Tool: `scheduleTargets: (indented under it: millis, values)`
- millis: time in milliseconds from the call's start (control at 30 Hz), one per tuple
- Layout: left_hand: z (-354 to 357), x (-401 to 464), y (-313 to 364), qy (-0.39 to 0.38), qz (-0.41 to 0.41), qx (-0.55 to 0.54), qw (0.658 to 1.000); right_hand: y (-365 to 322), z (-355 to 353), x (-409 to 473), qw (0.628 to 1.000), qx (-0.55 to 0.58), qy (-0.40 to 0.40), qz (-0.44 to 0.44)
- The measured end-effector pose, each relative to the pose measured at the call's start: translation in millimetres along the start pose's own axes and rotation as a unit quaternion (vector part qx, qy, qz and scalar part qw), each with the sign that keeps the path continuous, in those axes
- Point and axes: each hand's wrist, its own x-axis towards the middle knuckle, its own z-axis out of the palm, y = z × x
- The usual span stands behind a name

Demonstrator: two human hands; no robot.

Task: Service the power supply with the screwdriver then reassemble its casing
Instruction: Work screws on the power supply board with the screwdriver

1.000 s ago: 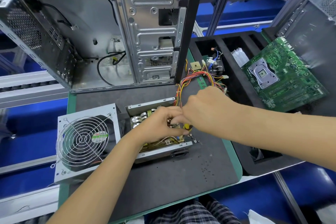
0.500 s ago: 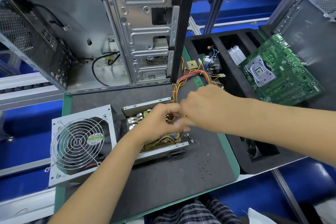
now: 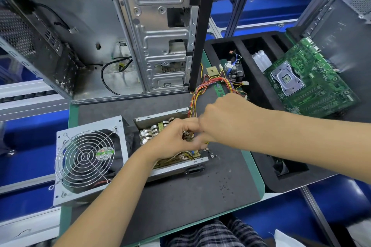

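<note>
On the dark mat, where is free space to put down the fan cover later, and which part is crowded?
Bare mat lies in front of the open power supply and right of the fan cover, apart from small dark specks. A narrower strip runs between the computer case and the supply. It is crowded at the supply's right: loose screws, wire bundle, both hands.

Open PC case [image 3: 160, 36] behind mat; motherboard [image 3: 313, 84] on foam tray [image 3: 259, 90].
</note>
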Motion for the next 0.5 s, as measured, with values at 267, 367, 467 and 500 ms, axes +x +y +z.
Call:
scheduleTargets:
  millis: [267, 367, 467, 500]
  values:
    - [0.3, -2.2, 3.7, -0.014, -0.015, -0.035, 0.999, -2.3, -2.5, 3.1, 0.999, -0.031, -0.026, -0.034]
    - [3.7, 2.8, 1.7, 0.016, -0.014, -0.042, 0.999, -5.2, -1.4, 8.9, 0.999, -0.051, -0.014, -0.002]
    - [2.9, 2.7, 0.3, 0.008, 0.001, -0.015, 1.000, -0.8, -2.0, 4.5, 0.999, -0.040, 0.010, 0.019]
    - [1.8, 2.8, -0.1, 0.004, 0.004, -0.007, 1.000, 0.9, -1.6, 2.7, 1.000, -0.022, -0.001, 0.007]
